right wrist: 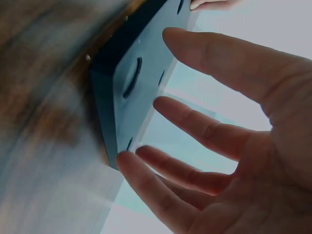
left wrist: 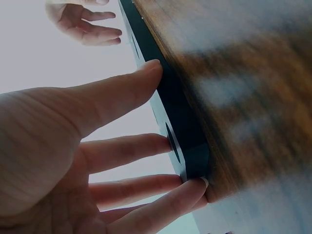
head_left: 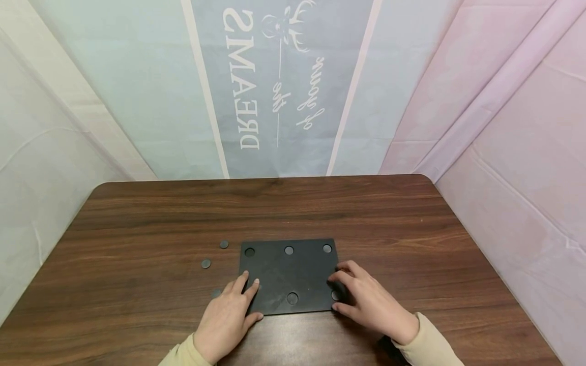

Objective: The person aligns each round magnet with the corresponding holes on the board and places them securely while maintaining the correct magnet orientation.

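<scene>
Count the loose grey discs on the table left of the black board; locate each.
3: far disc, near the far-left corner of the black board; middle disc, farthest left; near disc, partly hidden by the left hand. Others may be hidden.

The left hand partly hides what seems a grey disc near the board.

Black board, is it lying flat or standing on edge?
The black board lies flat: its broad face, with round recesses, faces up on the wooden table.

Cloth-walled booth; wooden table
</scene>
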Available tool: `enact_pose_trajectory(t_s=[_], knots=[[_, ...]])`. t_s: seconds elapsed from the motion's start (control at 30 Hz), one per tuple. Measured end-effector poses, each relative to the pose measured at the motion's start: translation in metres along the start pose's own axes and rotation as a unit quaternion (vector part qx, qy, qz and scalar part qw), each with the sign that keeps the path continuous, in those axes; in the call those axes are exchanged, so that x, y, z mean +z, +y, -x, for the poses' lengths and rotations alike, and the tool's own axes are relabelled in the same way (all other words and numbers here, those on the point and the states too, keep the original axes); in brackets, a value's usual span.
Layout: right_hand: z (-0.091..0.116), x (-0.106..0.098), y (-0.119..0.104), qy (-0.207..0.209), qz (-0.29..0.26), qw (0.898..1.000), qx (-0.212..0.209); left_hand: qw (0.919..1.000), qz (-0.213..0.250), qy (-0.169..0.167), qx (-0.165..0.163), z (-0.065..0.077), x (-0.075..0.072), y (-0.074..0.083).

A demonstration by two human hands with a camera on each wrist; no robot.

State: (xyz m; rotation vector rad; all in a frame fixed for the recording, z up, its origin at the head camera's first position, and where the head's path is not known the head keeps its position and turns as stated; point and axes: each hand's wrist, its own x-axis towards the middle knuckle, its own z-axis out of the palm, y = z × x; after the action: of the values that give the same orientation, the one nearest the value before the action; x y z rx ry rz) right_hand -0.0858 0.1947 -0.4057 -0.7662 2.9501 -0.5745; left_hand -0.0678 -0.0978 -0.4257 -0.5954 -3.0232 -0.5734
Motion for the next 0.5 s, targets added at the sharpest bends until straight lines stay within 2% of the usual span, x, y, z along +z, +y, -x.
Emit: enact_pose_trajectory(t_s=[0.3,0.5], knots=[[0.0066,0.0054,0.0022,-0.033,-0.031,0.999,0.021,1.0,-0.003,0.005,0.0,0.0023,0.0039,0.0027],[0.0089,0.0079,0.0039,-0.047,-0.037,0.998,0.019,0.9999,-0.005,0.01,-0.002,0.0048,0.0068,0.0051]])
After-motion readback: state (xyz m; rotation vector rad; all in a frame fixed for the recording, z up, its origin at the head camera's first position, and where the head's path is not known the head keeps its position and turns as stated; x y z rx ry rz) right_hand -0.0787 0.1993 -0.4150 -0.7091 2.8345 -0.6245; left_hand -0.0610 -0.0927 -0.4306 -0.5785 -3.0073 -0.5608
